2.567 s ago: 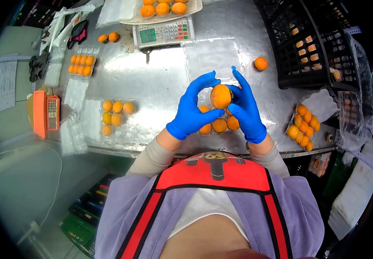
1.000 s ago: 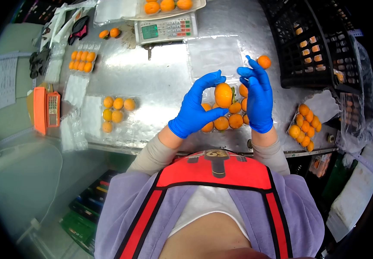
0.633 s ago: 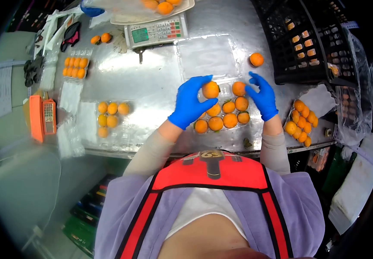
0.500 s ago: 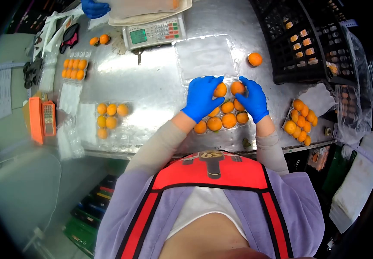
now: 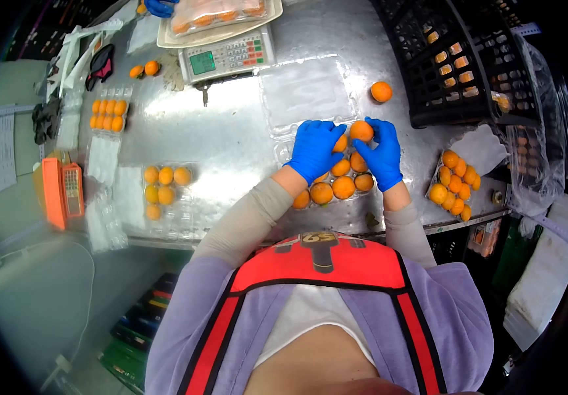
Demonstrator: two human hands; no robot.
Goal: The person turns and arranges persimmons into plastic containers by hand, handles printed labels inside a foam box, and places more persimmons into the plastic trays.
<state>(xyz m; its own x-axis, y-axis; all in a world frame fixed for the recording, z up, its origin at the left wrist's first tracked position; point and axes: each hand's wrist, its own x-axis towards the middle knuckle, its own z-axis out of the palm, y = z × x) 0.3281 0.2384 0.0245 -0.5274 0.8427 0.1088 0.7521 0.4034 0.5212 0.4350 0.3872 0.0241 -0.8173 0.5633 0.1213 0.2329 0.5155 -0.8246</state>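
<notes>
My left hand (image 5: pixel 315 150), in a blue glove, lies over the upper left of a clear tray (image 5: pixel 284 149) of orange fruits, its fingers bent beside a fruit (image 5: pixel 340 143); what they hold, if anything, is hidden. At the tray's upper right corner, my right hand (image 5: pixel 382 153) has its thumb and fingertips around another orange fruit (image 5: pixel 361 131). Several fruits sit in the tray's lower rows (image 5: pixel 344 187). The tray's clear lid (image 5: pixel 307 92) lies folded back behind both hands.
Behind stands a scale (image 5: pixel 225 54) with a packed fruit tray on its pan; another person's gloved hand (image 5: pixel 159 8) is beside it. A black crate (image 5: pixel 451 117) stands at back right. Other fruit trays (image 5: pixel 457 184) (image 5: pixel 166 194) (image 5: pixel 107 116) and a loose fruit (image 5: pixel 381 91) lie around.
My left hand released the large fruit it held up into the tray and moved right over it. My right hand came in to a corner fruit. A packed tray now shows on the scale.
</notes>
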